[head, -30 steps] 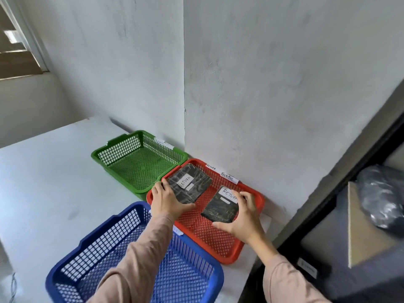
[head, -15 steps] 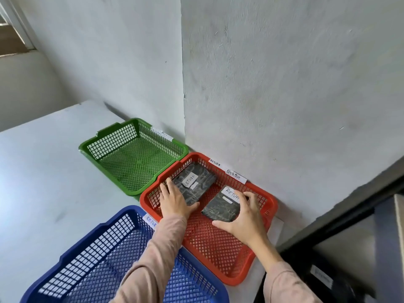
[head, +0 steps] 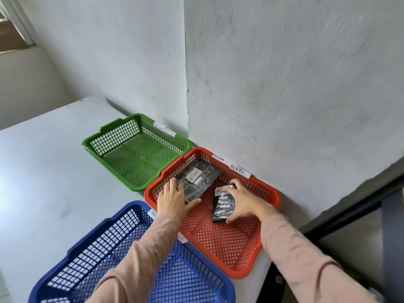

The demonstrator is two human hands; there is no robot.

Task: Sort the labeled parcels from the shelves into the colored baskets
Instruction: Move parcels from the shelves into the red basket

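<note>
Two dark wrapped parcels with white "RETURN" labels lie in the red basket [head: 220, 246]. My left hand [head: 175, 199] holds the near left corner of the left parcel [head: 204, 177], with the thumb along its near edge. My right hand [head: 243, 203] grips the right parcel [head: 223, 207], fingers over its far end and label, thumb at its near end. The green basket [head: 109, 169] behind and to the left holds nothing. The blue basket [head: 105, 237] in front also holds nothing.
The baskets stand on a white table [head: 43, 182] against a white wall corner [head: 187, 95]. Paper tags reading "RETURN" and "OVERDUE" [head: 239, 171] sit on the red basket's far rim. A dark shelf frame [head: 354, 204] runs along the right.
My right hand has turned its parcel so that it points lengthwise towards me and covers more of the label. The left hand and its parcel have stayed in place in the red basket.
</note>
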